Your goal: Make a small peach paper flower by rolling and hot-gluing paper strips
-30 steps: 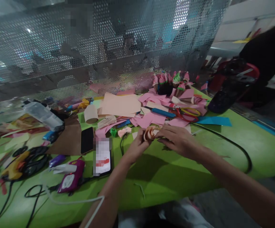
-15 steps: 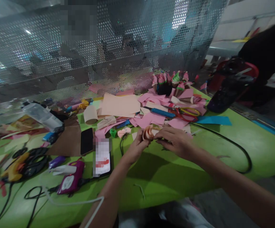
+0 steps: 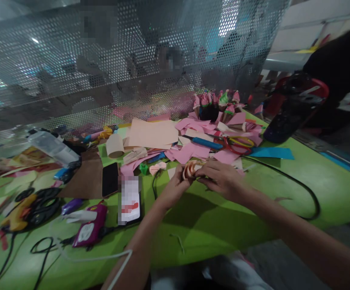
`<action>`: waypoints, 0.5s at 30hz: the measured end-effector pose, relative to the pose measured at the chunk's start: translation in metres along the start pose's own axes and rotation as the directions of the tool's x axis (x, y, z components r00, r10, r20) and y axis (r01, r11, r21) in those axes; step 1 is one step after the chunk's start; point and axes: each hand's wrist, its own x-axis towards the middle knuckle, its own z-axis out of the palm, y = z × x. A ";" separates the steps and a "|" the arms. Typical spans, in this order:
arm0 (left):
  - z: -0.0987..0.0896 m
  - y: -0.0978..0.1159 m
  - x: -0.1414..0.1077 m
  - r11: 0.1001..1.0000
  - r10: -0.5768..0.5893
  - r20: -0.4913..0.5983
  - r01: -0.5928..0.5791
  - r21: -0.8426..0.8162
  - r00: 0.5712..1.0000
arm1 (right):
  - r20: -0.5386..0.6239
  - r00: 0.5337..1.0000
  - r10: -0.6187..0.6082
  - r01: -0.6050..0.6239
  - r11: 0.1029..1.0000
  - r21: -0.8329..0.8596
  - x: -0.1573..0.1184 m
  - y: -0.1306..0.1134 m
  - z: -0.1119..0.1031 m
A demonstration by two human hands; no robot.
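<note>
Right of the lit phone point(image 3: 131, 203) and a little beyond it, a small swirled piece point(image 3: 189, 170), pale orange and brown, was held up over the green table point(image 3: 220, 229). The left hand point(image 3: 176, 187) had its thumb and fingers clamped on the near left side of that piece. The right hand point(image 3: 223, 177) reached in from the other side, its bent fingers meeting the piece's edge; whether they were pinched together on it could not be told. Just left of the lit phone lay a dark phone point(image 3: 110, 179), and farther left, a brown sheet point(image 3: 82, 177). Beyond the lit phone stood a curled cream paper point(image 3: 115, 146), with a wide peach sheet point(image 3: 153, 134) to its right. Nearer the person than the dark phone, and left of the lit phone, lay a magenta packet point(image 3: 90, 227).
</note>
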 end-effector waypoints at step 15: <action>0.003 0.002 0.000 0.989 0.065 -0.001 -0.064 0.135 0.998 | -0.044 0.998 0.048 -0.047 0.999 0.025 0.003 -0.004 0.000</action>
